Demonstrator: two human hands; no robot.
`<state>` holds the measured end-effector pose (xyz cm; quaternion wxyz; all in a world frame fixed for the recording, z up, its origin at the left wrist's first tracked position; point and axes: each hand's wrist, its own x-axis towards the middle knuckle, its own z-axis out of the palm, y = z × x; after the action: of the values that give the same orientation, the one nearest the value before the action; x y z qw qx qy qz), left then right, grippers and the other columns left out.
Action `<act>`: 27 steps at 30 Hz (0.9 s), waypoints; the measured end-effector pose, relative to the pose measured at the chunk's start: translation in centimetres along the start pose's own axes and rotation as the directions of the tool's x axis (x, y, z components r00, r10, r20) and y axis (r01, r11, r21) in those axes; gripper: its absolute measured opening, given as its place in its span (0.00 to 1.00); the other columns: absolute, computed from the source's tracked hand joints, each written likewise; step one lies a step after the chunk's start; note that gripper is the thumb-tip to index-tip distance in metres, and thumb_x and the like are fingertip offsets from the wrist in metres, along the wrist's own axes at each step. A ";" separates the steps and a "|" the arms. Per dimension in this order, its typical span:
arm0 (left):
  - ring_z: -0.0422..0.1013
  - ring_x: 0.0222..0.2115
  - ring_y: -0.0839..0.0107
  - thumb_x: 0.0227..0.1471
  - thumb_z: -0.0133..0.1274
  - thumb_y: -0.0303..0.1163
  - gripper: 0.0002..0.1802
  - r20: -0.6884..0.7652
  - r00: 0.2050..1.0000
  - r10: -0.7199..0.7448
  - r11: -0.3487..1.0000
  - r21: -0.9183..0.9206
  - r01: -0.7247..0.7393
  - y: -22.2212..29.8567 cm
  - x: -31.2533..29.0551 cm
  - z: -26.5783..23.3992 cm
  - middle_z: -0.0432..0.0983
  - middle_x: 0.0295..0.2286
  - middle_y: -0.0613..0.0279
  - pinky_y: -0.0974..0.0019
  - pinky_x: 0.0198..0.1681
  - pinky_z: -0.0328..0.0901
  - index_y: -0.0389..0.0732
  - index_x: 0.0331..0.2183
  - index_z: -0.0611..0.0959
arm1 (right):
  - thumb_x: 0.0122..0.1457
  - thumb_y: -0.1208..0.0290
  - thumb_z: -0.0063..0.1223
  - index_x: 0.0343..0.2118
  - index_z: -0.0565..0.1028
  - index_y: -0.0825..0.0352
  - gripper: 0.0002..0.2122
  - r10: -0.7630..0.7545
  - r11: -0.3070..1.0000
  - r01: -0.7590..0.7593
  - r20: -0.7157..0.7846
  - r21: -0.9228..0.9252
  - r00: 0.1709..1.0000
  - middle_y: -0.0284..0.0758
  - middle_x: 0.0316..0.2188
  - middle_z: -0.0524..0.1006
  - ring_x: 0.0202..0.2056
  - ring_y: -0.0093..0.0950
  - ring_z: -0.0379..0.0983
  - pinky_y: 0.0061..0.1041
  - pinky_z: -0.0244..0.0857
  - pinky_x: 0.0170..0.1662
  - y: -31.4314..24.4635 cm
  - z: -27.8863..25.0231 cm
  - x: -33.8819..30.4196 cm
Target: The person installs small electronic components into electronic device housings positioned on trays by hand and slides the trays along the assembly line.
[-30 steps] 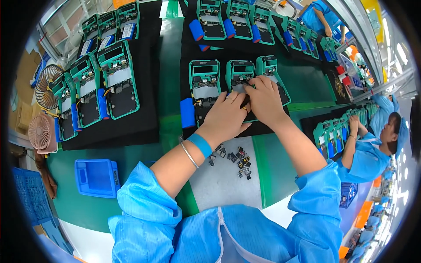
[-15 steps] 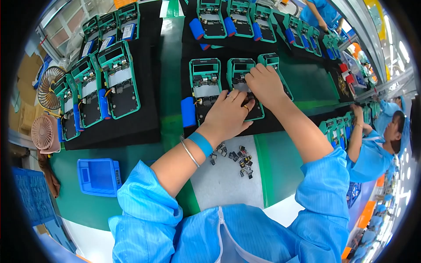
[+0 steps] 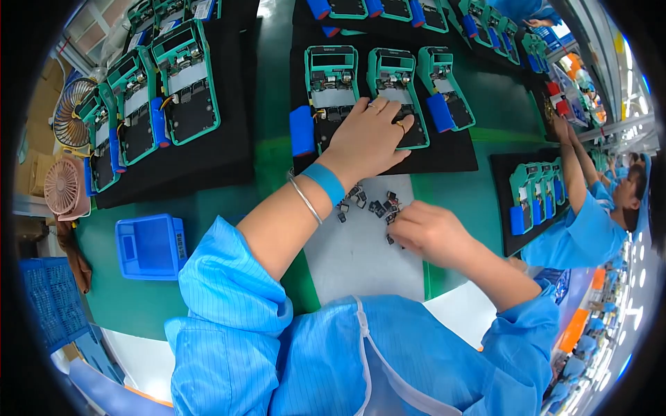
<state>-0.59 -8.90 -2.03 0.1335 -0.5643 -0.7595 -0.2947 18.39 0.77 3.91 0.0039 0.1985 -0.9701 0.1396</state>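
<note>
My left hand (image 3: 370, 135) lies across the lower part of the middle teal device housing (image 3: 392, 64), its fingers stretched out and apart. The housing is an open shell with a dark display window and circuitry inside. To its left is a similar housing (image 3: 331, 61) with a blue battery pack (image 3: 302, 130); a third housing (image 3: 451, 104) stands to the right. My right hand (image 3: 433, 234) is over a loose pile of small black parts (image 3: 378, 208) on the grey mat. Its fingers are curled together, hiding whatever is between them.
More teal housings (image 3: 187, 83) rest on black cloth at the left, others along the far side. A blue bin (image 3: 151, 247) sits at the near left, beside two fans (image 3: 66, 187). At the right, a co-worker in a blue sleeve (image 3: 576, 236) reaches past another row of housings (image 3: 538, 184).
My right hand has come back from the middle housing to the small black parts. My left hand has stayed on the housing. The whole view has shifted, bringing the housings higher up.
</note>
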 end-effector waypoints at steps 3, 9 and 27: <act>0.65 0.53 0.60 0.48 0.62 0.44 0.28 -0.011 1.000 0.005 1.000 0.007 -0.005 0.0 0.0 0.1 0.70 0.48 0.57 0.51 0.58 0.59 0.42 0.50 0.81 | 0.47 0.74 0.62 0.31 0.77 0.63 0.08 0.001 0.994 0.007 0.070 -0.110 0.998 0.31 0.28 0.75 0.32 0.30 0.74 0.28 0.71 0.34 -0.7 1.6 -1.6; 0.65 0.53 0.60 0.48 0.62 0.44 0.29 -0.009 1.000 0.015 1.000 0.010 -0.015 -0.2 0.2 0.1 0.70 0.47 0.57 0.53 0.58 0.59 0.42 0.50 0.81 | 0.44 0.74 0.55 0.26 0.75 0.66 0.05 -0.026 0.957 0.050 0.086 -0.287 0.996 0.32 0.26 0.74 0.30 0.29 0.74 0.26 0.72 0.31 -2.0 1.9 -1.4; 0.61 0.57 0.55 0.49 0.62 0.45 0.29 0.059 0.998 0.005 0.998 0.057 -0.008 1.5 1.8 -1.3 0.69 0.52 0.55 0.45 0.63 0.51 0.43 0.52 0.80 | 0.48 0.74 0.55 0.23 0.77 0.69 0.04 0.181 0.984 -0.180 0.101 -0.012 0.978 0.46 0.20 0.78 0.27 0.42 0.80 0.39 0.74 0.29 -0.5 -2.6 0.0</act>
<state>0.01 -7.95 0.41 0.1283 -0.5710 -0.7695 -0.2557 18.42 1.02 6.56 -0.0579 0.1165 -0.9833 0.1276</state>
